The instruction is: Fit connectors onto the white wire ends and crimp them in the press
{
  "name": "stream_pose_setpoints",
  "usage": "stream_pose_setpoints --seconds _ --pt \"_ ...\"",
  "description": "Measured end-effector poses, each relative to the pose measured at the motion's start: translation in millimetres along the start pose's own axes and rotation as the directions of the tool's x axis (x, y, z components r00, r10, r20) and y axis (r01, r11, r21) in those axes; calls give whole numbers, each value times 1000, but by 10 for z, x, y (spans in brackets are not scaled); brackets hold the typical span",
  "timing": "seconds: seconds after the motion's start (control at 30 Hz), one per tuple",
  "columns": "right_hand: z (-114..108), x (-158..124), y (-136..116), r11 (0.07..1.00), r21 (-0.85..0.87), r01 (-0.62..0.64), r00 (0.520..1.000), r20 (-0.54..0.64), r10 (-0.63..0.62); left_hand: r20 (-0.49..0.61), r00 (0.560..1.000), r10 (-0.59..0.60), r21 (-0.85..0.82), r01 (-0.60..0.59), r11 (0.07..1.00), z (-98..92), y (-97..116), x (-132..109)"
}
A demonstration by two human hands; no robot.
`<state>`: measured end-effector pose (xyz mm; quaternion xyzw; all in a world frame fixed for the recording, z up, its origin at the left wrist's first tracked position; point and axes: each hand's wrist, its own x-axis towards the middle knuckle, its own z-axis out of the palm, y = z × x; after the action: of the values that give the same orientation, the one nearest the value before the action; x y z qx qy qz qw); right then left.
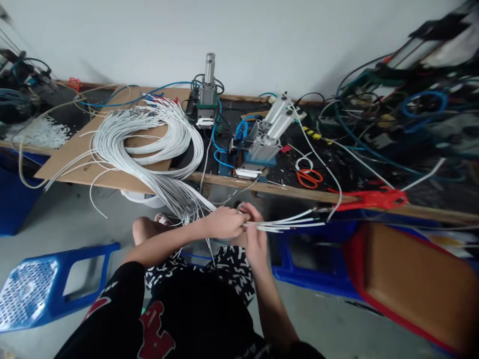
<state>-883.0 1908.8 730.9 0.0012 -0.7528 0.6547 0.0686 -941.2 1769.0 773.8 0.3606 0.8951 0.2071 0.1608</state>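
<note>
My left hand (227,222) is closed around a bunch of white cables (179,192), in front of the bench edge and above my lap. My right hand (256,239) is right beside it, its fingers wrapped about the same cables near their ends. Several cable ends (295,223) stick out to the right past my right hand, slightly fanned. From my left hand the cables run up to a large looped bundle lying on a cardboard sheet (71,167). A dark ring-like thing shows by my right fingers, too blurred to name.
Two pneumatic presses (207,94) (267,134) stand on the bench. Orange-handled scissors (309,178) and red-handled pliers (377,198) lie near its edge. A blue stool (48,284) is at left, a padded brown seat (419,284) at right. Small white pieces (41,132) are heaped at far left.
</note>
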Motion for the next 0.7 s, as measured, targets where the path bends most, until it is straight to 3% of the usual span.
stream_pose_setpoints --seconds 0.13,0.33,0.4,0.47,0.53,0.6,0.7 --pt "251 177 -205 994 105 14 1000 9 -15 -66 998 -11 -72 6 997 41 -92 -145" --pt "345 207 -277 915 358 -188 980 7 199 -330 938 109 -75 -141 987 -49 -265 -481" --pt "366 218 -223 873 447 -193 975 -11 221 -470 880 68 -88 -124 988 -142 -254 -558" --pt "381 236 -181 819 538 -198 965 -40 259 -612 790 0 -113 -88 990 -216 -196 -601" --pt "387 253 -178 769 597 -226 943 -64 327 -682 731 -16 -123 -94 988 -231 -113 -611" --pt "386 266 -212 724 637 -265 919 -62 390 -680 733 23 -102 -126 987 -168 -40 -588" --pt "392 277 -282 668 677 -311 901 -15 434 -605 791 95 -32 -144 989 33 5 -512"
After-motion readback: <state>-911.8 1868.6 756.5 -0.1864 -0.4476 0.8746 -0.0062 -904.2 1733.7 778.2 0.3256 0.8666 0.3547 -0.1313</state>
